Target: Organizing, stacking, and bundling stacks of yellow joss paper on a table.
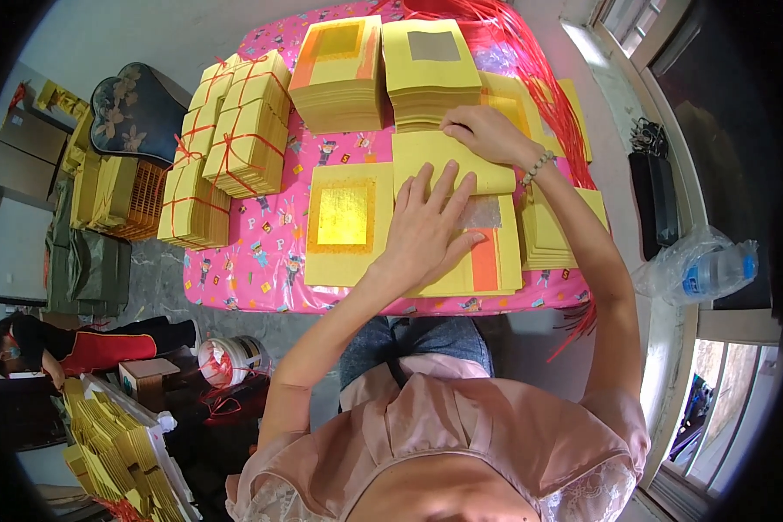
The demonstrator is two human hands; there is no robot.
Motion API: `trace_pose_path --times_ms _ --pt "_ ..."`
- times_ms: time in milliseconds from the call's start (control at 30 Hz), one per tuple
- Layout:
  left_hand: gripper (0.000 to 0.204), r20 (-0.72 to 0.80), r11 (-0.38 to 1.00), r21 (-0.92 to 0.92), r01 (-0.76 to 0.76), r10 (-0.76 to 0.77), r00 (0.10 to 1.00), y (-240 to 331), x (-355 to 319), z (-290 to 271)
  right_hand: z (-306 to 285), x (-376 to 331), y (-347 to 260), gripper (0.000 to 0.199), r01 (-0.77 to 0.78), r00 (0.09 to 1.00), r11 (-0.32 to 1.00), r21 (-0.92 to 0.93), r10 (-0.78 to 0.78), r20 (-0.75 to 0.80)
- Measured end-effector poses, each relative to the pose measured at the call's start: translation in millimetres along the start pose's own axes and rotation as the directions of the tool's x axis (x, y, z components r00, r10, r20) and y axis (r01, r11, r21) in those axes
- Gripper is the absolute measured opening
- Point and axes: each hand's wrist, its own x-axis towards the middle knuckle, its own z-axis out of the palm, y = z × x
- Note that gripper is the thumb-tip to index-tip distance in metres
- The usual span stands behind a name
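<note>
My left hand lies flat with spread fingers on a folded yellow paper sheet and the paper below it. At the far edge of that sheet my right hand is closed, fingers curled and pressed to the paper. The fingertips are partly hidden. Beneath lies a yellow sheet with an orange strip and a silver patch. To its left is a yellow sheet with a shiny gold square. Just beyond my right hand stands a stack of yellow paper with a grey square on top.
Another paper stack stands far left of it. Bundles tied with red string fill the pink table's left side. Red strings hang along the right. A person is at the lower left, near a white bucket.
</note>
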Motion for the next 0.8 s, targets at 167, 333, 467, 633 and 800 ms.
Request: trace_pose_path --times_ms 167,333,467,633,800 --pt "0.074 0.022 0.999 0.030 0.032 -0.033 0.999 -2.0 0.8 -0.1 -1.0 3.1 -2.2 0.021 0.030 1.000 0.999 0.012 -0.030 -0.005" --pt "0.073 0.032 0.999 0.037 0.035 -0.036 0.999 -0.2 0.7 1.9 3.2 0.4 1.1 0.020 0.024 1.000 0.999 0.029 -0.024 -0.020" --pt "0.071 0.040 0.998 0.047 0.042 -0.044 0.998 1.1 -0.1 2.9 6.6 -2.3 0.3 0.021 0.023 0.999 0.999 0.037 -0.021 -0.050" --pt "0.069 0.035 0.999 0.022 0.049 -0.050 0.998 0.9 -2.0 5.1 7.1 -4.9 -1.9 0.021 0.018 0.999 1.000 0.018 -0.017 -0.049" --pt "0.068 0.043 0.999 0.023 0.048 -0.049 0.998 -0.2 -1.0 6.7 2.8 -5.7 -3.2 0.021 -0.024 1.000 1.000 0.015 0.024 -0.004"
